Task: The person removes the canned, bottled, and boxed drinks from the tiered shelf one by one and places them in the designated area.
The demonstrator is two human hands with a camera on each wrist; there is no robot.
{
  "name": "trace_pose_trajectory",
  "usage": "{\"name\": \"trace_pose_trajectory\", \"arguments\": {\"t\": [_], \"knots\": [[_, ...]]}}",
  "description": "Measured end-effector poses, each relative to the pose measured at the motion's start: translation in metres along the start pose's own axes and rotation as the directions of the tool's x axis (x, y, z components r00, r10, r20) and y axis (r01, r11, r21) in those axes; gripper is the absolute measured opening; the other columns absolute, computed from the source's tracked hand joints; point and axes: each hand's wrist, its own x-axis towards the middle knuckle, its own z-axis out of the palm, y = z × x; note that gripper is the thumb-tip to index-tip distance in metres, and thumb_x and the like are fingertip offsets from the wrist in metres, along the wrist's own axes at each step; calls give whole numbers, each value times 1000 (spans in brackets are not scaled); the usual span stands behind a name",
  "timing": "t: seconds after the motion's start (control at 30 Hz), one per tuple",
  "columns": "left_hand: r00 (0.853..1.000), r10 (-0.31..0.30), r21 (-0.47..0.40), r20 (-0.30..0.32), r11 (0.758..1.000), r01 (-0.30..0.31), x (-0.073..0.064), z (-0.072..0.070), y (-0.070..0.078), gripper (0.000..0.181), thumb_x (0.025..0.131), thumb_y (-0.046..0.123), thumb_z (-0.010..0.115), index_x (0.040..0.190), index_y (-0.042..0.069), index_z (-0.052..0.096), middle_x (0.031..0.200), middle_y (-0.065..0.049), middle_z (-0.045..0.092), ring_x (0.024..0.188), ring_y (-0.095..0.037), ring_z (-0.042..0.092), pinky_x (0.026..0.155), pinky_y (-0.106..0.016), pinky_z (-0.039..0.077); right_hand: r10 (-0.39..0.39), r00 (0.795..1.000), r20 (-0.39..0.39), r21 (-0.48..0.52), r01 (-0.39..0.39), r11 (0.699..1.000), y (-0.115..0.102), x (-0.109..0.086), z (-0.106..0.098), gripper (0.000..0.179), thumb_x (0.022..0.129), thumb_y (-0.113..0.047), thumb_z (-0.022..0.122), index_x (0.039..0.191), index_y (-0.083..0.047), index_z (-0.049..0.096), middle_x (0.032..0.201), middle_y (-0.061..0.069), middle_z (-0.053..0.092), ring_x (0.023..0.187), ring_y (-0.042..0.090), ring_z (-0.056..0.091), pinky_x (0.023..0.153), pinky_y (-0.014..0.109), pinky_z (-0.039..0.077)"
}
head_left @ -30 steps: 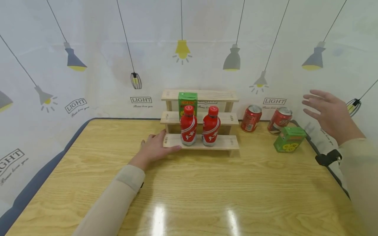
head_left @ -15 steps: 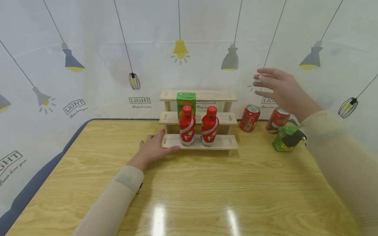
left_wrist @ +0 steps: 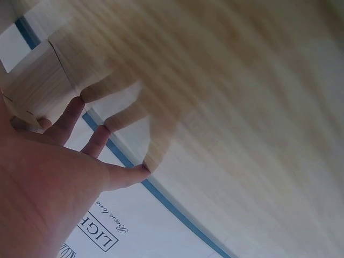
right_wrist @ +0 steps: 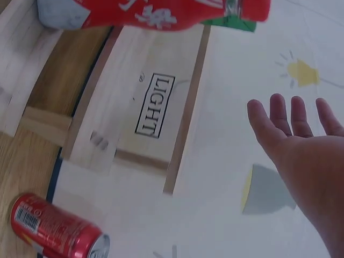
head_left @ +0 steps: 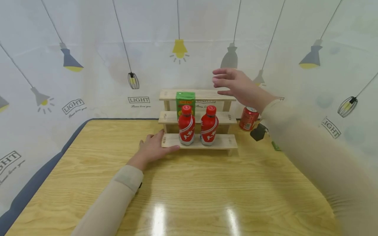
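A small three-tier wooden stand (head_left: 227, 141) is on the table. My left hand (head_left: 152, 148) lies against its lower left end, thumb along the front edge of the bottom tier. In the left wrist view, spread fingers (left_wrist: 97, 141) touch the glossy tabletop with their tips. Two red bottles (head_left: 186, 127) with red caps stand upright on the bottom tier; a green drink carton (head_left: 185, 100) is behind the left bottle. My right hand (head_left: 237, 86) hovers in the air before the stand's top right, palm and relaxed fingers (right_wrist: 299, 115) holding nothing.
Right of the stand is a red can (head_left: 249, 119). My right forearm (head_left: 307, 141) covers most of a green carton (head_left: 276, 146) near the right edge. Behind everything rises a white cloth wall (head_left: 97, 65) printed with lamps.
My right hand has swept left from the right side to over the stand, its arm now hiding the second can and most of the right carton. My left hand stays at the stand.
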Motion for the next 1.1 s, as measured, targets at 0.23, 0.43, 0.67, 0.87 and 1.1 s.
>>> {"name": "trace_pose_trajectory", "arguments": {"t": [0.23, 0.43, 0.67, 0.87, 1.1], "knots": [[1000, -3, 10, -1, 1000, 3, 0, -1, -2, 126, 75, 98, 57, 171, 23, 23, 170, -9, 44, 154, -46, 34, 123, -83, 13, -10, 997, 77, -55, 14, 998, -8, 21, 33, 58, 108, -29, 64, 158, -10, 42, 162, 12, 48, 147, 30, 52, 125, 47, 45], [1000, -1, -3, -2, 1000, 1, -2, -3, 0, 124, 77, 95, 60, 170, 22, 25, 168, -10, 46, 153, -46, 35, 123, -82, 14, -7, 991, 133, -177, 30, 984, -9, 34, 54, 61, 105, -33, 67, 158, -14, 45, 163, 12, 48, 147, 28, 52, 123, 46, 46], [1000, 7, -16, -15, 1000, -7, -2, -2, -1, 124, 75, 97, 59, 169, 23, 26, 167, -9, 47, 152, -45, 36, 122, -83, 13, -18, 978, 207, -221, 65, 973, -5, 44, 64, 60, 104, -38, 69, 157, -19, 48, 161, 7, 51, 145, 25, 54, 123, 45, 46], [1000, 8, -27, -11, 1000, -8, -1, -1, -3, 126, 73, 100, 57, 169, 25, 26, 166, -7, 49, 151, -44, 37, 122, -83, 13, 15, 972, 233, -260, 47, 964, 0, 50, 67, 61, 101, -36, 74, 155, -20, 51, 162, 6, 51, 143, 23, 56, 122, 43, 47], [1000, 11, -34, -7, 999, -11, 0, -2, -3, 127, 72, 101, 56, 170, 28, 24, 167, -6, 47, 152, -44, 36, 122, -83, 12, 80, 969, 236, -240, -22, 970, 6, 56, 66, 60, 98, -23, 77, 153, -17, 53, 152, 10, 58, 131, 24, 63, 121, 43, 49]]}}
